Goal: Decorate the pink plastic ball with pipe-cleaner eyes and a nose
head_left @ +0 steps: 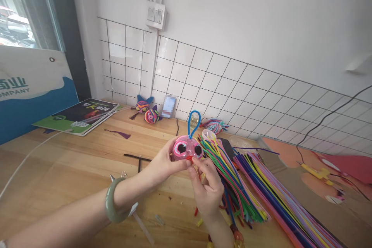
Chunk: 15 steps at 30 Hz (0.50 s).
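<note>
A round pink ornament (pixel 188 146) with two black eyes ringed in pink and white is held up over the table. From its top rises a blue pipe-cleaner loop (pixel 194 124). My left hand (pixel 168 159) is closed round the ornament's left side and lower edge, a green bangle on the wrist. My right hand (pixel 206 186) pinches a small red piece (pixel 189 158) against the ornament's lower front, between thumb and finger. The back of the ornament is hidden.
Bundles of coloured pipe cleaners (pixel 261 186) lie at the right, near a yellow glue gun (pixel 316 173). Finished ornaments (pixel 151 115) and a phone (pixel 169 106) stand by the wall grid. A booklet (pixel 84 114) lies back left; a black stick (pixel 139 164) lies mid-table.
</note>
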Each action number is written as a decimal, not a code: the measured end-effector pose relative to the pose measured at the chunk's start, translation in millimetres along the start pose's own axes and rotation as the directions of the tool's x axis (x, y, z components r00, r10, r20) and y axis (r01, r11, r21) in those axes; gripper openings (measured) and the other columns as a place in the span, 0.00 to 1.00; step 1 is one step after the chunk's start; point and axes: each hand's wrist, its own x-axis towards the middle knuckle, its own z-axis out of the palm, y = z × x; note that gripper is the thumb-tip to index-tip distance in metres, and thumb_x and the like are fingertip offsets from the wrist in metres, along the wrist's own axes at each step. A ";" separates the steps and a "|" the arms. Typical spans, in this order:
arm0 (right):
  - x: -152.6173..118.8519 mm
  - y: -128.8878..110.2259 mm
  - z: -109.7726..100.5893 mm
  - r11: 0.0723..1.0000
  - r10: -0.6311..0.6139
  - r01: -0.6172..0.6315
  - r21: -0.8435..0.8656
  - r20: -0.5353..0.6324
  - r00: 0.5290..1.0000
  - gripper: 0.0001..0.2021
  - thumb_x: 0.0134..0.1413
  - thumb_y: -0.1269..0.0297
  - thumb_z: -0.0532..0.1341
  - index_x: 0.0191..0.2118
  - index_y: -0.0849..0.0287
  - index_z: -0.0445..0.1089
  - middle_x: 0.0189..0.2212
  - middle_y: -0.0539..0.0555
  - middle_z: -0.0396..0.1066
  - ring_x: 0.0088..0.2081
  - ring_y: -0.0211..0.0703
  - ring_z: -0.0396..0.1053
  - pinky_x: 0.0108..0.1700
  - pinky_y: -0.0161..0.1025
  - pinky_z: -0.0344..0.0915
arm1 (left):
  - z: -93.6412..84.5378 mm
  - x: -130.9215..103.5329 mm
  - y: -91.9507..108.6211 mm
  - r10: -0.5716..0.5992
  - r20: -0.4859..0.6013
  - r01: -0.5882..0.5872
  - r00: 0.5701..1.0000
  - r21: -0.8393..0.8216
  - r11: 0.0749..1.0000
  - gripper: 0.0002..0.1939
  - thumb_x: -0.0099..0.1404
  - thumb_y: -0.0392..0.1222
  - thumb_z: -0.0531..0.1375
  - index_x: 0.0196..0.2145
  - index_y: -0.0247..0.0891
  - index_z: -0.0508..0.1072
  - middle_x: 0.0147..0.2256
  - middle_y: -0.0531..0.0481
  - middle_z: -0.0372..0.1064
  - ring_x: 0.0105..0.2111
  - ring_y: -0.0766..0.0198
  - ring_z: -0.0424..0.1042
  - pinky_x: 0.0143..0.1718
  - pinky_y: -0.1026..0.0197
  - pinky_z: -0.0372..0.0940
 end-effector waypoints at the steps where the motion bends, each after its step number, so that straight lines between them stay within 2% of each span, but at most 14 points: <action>1: 0.1 0.0 -0.1 1.000 -0.002 0.002 -0.002 -0.001 1.000 0.17 0.52 0.78 0.60 0.46 0.52 0.70 0.27 0.49 0.63 0.30 0.37 0.63 0.30 0.36 0.63 | 0.0 0.1 -0.1 -0.001 0.001 0.001 1.000 -0.004 1.000 0.29 0.52 0.37 0.67 0.51 0.36 0.65 0.49 0.42 0.68 0.47 0.56 0.67 0.47 0.60 0.62; 7: 0.0 0.3 0.2 1.000 0.011 -0.011 -0.019 0.001 1.000 0.16 0.53 0.76 0.60 0.46 0.53 0.70 0.28 0.49 0.64 0.29 0.37 0.64 0.28 0.35 0.63 | -0.2 0.6 -0.9 -0.012 -0.001 0.012 1.000 -0.008 1.000 0.30 0.51 0.37 0.68 0.51 0.36 0.65 0.48 0.42 0.69 0.47 0.56 0.68 0.46 0.59 0.63; 15: 0.3 0.5 0.7 1.000 0.027 -0.027 0.008 0.000 1.000 0.15 0.53 0.76 0.61 0.45 0.53 0.70 0.29 0.50 0.66 0.31 0.38 0.65 0.32 0.38 0.66 | 1.1 0.0 0.1 -0.017 -0.014 0.017 1.000 -0.007 1.000 0.30 0.50 0.38 0.68 0.51 0.36 0.65 0.49 0.42 0.69 0.47 0.55 0.68 0.45 0.59 0.63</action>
